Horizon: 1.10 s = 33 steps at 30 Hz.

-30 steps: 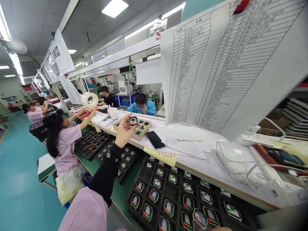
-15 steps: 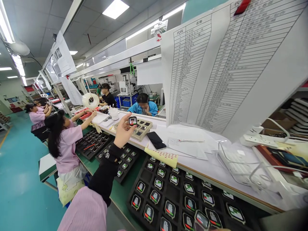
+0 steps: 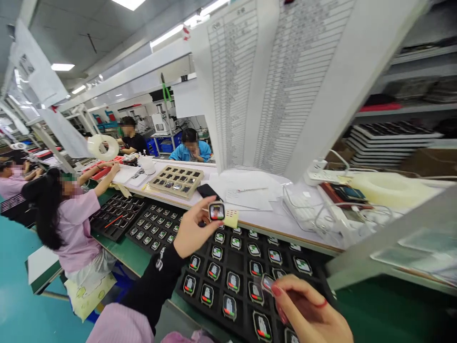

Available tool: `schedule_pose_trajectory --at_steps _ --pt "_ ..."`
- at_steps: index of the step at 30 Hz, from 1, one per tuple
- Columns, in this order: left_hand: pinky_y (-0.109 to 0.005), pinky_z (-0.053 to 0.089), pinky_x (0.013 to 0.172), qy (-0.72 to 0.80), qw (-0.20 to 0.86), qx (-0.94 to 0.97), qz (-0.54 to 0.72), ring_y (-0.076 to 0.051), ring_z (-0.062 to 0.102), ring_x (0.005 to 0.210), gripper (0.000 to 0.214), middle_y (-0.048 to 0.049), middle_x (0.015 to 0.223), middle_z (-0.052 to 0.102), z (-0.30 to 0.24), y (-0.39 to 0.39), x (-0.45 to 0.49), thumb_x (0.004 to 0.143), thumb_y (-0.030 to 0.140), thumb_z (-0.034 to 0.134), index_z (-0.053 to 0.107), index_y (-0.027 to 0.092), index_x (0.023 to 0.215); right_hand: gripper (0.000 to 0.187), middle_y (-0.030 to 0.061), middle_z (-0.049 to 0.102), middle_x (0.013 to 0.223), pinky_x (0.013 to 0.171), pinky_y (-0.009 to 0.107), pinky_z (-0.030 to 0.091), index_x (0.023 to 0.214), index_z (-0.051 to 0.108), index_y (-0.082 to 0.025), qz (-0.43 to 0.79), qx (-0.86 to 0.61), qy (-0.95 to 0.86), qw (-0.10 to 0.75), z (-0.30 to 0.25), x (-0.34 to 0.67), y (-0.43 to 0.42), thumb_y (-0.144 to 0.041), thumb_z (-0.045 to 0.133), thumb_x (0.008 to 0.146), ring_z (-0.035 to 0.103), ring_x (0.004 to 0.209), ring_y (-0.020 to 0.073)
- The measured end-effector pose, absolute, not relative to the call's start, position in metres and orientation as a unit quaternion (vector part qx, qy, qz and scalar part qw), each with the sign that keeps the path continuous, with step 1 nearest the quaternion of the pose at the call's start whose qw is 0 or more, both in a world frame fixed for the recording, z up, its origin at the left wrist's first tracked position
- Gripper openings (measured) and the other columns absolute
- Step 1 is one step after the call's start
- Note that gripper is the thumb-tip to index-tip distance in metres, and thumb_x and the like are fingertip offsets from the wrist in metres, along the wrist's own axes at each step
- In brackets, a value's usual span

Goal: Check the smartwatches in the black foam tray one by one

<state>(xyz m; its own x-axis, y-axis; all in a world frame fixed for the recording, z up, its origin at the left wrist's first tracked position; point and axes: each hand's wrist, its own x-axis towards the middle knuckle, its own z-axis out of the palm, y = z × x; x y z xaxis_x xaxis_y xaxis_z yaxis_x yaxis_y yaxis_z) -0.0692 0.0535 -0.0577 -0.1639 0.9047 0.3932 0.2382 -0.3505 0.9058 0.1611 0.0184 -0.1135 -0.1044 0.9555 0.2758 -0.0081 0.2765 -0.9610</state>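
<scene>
A smartwatch case (image 3: pixel 216 211) without a strap, its screen lit, is pinched between the thumb and fingers of my left hand (image 3: pixel 193 232). That hand is raised over the far left part of a black compartment tray (image 3: pixel 235 261). Rows of similar lit watch cases lie in the tray, and some compartments hold none. Lower right, my right hand (image 3: pixel 309 309) is above the tray with thumb and fingers closed on another watch case (image 3: pixel 267 282), tilted and slightly blurred. Part of the tray is hidden behind my right hand.
A beige tray (image 3: pixel 195 186) of dark squares, a phone (image 3: pixel 207 191) and papers (image 3: pixel 262 193) lie on the white bench. Further left are more black trays (image 3: pixel 143 234). A co-worker in pink (image 3: pixel 73 224) sits at left. White cables (image 3: pixel 289 202) and a frame post stand right.
The view has turned right. My left hand has come down from in front of the beige tray to the black tray. My right hand has risen into view with its watch case.
</scene>
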Motion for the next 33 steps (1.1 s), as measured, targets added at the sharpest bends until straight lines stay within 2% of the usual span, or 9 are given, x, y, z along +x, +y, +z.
schedule_pose_trajectory --at_steps 2,8,13,26,33 --pt "-0.021 0.049 0.062 0.502 0.321 0.572 0.564 -0.010 0.054 0.067 0.058 -0.0037 0.085 0.064 -0.071 0.041 -0.042 0.072 0.022 0.076 0.057 0.019 0.127 0.021 0.0022 0.058 0.060 0.036 0.018 0.040 0.070 0.065 -0.018 0.444 -0.403 -0.585 0.546 -0.099 0.157 0.024 -0.038 0.071 0.076 0.046 0.041 0.0097" --pt "-0.022 0.054 0.068 0.486 0.371 0.589 0.529 -0.012 0.060 0.072 0.058 -0.0038 0.092 0.065 -0.079 0.018 -0.002 0.071 0.019 0.077 0.060 0.023 0.125 0.024 0.0059 0.063 0.070 0.050 0.020 0.051 0.075 0.065 -0.016 0.454 -0.403 -0.571 0.552 -0.083 0.152 0.035 -0.039 0.069 0.080 0.059 0.058 0.0138" --pt "-0.019 0.055 0.070 0.465 0.363 0.620 0.518 -0.010 0.062 0.074 0.059 -0.0014 0.098 0.064 -0.074 0.015 0.003 0.072 0.016 0.077 0.059 0.031 0.126 0.023 0.0062 0.065 0.074 0.054 0.020 0.052 0.077 0.065 -0.016 0.451 -0.406 -0.570 0.554 -0.084 0.155 0.037 -0.038 0.069 0.081 0.061 0.063 0.0145" --pt "-0.019 0.055 0.078 0.471 0.303 0.647 0.518 -0.009 0.064 0.076 0.063 0.0013 0.101 0.064 -0.076 0.011 0.009 0.073 0.014 0.076 0.055 0.035 0.129 0.021 0.0063 0.065 0.073 0.054 0.020 0.053 0.076 0.065 -0.016 0.453 -0.405 -0.555 0.568 -0.080 0.158 0.032 -0.036 0.070 0.081 0.062 0.063 0.0143" --pt "-0.020 0.055 0.078 0.470 0.292 0.657 0.513 -0.009 0.064 0.077 0.059 -0.0004 0.106 0.064 -0.075 0.007 0.010 0.076 0.018 0.074 0.055 0.033 0.130 0.021 0.0054 0.065 0.073 0.056 0.018 0.053 0.076 0.065 -0.016 0.461 -0.414 -0.551 0.559 -0.081 0.158 0.031 -0.036 0.070 0.081 0.062 0.064 0.0128"
